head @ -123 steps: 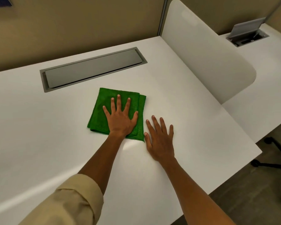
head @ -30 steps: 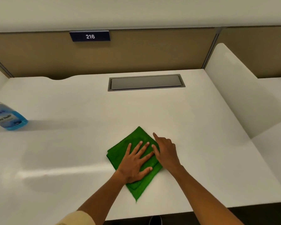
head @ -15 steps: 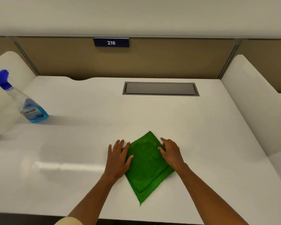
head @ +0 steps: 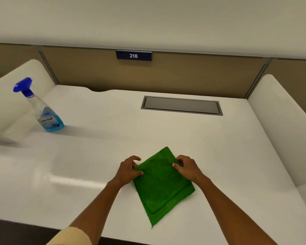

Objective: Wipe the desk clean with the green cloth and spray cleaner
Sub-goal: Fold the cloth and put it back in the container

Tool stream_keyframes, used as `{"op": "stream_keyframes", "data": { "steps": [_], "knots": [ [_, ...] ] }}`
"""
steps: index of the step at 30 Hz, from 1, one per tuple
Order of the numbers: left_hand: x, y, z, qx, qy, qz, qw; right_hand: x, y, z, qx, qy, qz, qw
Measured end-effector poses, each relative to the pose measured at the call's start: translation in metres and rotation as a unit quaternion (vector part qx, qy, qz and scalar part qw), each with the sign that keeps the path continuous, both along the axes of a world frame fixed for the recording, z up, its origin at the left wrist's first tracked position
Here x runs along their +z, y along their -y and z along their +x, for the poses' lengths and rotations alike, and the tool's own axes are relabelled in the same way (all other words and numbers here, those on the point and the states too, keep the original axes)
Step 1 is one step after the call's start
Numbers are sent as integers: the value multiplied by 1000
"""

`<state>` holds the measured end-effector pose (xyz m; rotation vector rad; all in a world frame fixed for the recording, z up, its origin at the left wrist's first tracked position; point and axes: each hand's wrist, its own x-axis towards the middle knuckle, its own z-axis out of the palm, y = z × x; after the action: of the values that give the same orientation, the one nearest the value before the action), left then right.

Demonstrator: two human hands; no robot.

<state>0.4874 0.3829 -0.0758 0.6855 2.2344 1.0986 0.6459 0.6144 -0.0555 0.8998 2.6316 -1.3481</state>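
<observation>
The left hand [head: 129, 169] and right hand [head: 187, 167] are pinching opposite edges of the green cloth [head: 162, 184], lying on the desk [head: 219, 147] well right of the spray cleaner [head: 42, 110]. Likely refolding or lifting it; next, a clean lift.

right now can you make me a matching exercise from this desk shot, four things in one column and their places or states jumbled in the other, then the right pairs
Column one:
1. folded green microfibre cloth
2. clear spray bottle with blue trigger and blue liquid
3. grey rectangular cable flap
4. dark blue plate numbered 216

Column two:
A. set flush in the white desk, shut
B. on the tan partition
C. upright at the far left
D. pinched at two corners by the left hand and right hand

Pairs: 1-D, 2-C, 3-A, 4-B
</observation>
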Motion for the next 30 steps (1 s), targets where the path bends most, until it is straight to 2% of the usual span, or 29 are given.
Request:
{"op": "stream_keyframes", "data": {
  "steps": [3,7,10,12,14,15,16,18,21,26,30],
  "knots": [
    [18,4,-9,20,95,58,994,10,-4,-1,-24,-23,-56,998],
    [54,4,-25,43,154,123,980,42,-3,-7,-68,-96,-146,982],
    [87,-3,-44,68,191,191,960,73,0,-20,-91,-141,-172,971],
    [111,-8,-54,124,235,289,920,93,2,-32,-105,-176,-195,959],
    [125,-9,-61,169,299,395,852,114,4,-43,-119,-213,-235,941],
    [128,-7,-62,173,324,417,831,123,7,-48,-128,-229,-257,930],
    [127,-6,-61,164,339,406,832,131,9,-53,-137,-241,-277,920],
    [117,-6,-49,126,348,332,867,141,16,-61,-147,-250,-295,910],
    [100,-15,-33,94,353,269,891,140,21,-63,-168,-241,-269,917],
    [97,-16,-37,112,343,285,888,124,10,-47,-226,-226,-251,914],
    [101,-13,-50,120,326,296,890,114,9,-39,-236,-201,-237,921]
  ]
}}
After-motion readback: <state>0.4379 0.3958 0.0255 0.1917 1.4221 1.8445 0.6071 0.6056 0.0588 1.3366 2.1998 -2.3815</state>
